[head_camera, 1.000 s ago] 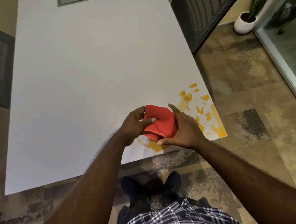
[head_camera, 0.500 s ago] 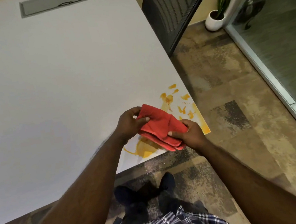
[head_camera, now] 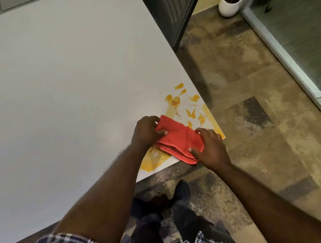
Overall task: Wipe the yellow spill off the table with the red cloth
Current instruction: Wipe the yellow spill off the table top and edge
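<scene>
The cloth (head_camera: 181, 143) was folded in several layers and held between both hands just over the near right corner of the table (head_camera: 58, 83); whether its underside touched the surface I could not tell. The left hand (head_camera: 146, 132) had its grip closed on the far end, thumb on top; the right hand (head_camera: 211, 145) pinched the near end, fingers curled over the edge. The spill (head_camera: 173, 101) lay around and under the cloth; scattered yellow blots beyond it toward the table's right edge, a wider smear (head_camera: 153, 160) beneath the left wrist near the front edge. By my reckoning the wiping proper was not yet done; the cloth was being folded into a pad. The next move called for pressing it flat and sweeping inward, away from the edge, so nothing went onto the floor (head_camera: 256, 108).
</scene>
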Available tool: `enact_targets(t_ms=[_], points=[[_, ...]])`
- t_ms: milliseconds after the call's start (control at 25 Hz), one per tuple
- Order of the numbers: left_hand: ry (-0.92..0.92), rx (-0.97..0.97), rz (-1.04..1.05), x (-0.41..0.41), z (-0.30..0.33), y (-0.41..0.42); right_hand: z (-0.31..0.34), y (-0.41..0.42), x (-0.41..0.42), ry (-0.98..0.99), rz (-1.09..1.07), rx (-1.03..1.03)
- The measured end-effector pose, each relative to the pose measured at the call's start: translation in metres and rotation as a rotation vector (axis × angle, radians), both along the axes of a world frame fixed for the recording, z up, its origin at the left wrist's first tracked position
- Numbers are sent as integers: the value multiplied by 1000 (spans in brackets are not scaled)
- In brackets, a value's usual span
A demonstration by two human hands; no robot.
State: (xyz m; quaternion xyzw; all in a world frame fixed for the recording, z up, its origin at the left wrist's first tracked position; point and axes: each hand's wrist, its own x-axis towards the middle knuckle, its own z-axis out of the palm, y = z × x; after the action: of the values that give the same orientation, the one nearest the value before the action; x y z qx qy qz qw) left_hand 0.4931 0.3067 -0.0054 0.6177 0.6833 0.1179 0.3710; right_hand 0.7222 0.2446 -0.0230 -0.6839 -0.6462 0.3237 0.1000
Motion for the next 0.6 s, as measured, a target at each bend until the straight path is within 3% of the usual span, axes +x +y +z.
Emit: enact_targets(t_ms=[80, 200, 360, 480, 600], points=[[23, 13, -13, 2, -7, 1, -3, 2, -9, -150, 83, 146], [61, 36, -61, -2, -15, 1, -12, 13, -27, -152, 356, 328], [194, 224, 82, -33, -20, -19, -37, 29, -48, -303, 728, 250], [257, 328, 231, -74, -27, -54, -55, 27, -51, -371, 749, 251], [367, 310, 344, -117, -44, -96, -61, 24, -63, -375, 654, 231]])
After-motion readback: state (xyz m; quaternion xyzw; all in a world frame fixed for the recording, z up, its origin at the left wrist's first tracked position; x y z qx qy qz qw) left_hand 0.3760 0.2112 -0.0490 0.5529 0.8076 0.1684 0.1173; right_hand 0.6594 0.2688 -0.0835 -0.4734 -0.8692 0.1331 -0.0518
